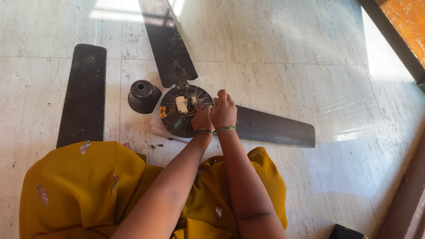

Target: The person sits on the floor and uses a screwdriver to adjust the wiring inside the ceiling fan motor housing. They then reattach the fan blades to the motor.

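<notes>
I see the opened ceiling-fan motor (185, 111) lying on paper on the tiled floor (287, 35), both my left hand (202, 118) and right hand (223, 110) pinched narrow at its right rim beside the wiring, one detached blade (84, 95) and dome cover (144, 95) set aside leftward.

Both bare forearms are extended from the lower edge of the view toward twelve o'clock, converging as they go. The left hand (202, 118) is held just at nine o'clock of the right hand (223, 113), the two pressed side by side and touching. Both hands are turned knuckles up, with the fingers (221, 94) curled downward and forward, so that the fingertips are hidden from the camera. Thin bangles are worn on each wrist. The right forearm is angled slightly from five o'clock, the left from seven o'clock. Whether anything is pinched cannot be told.
</notes>
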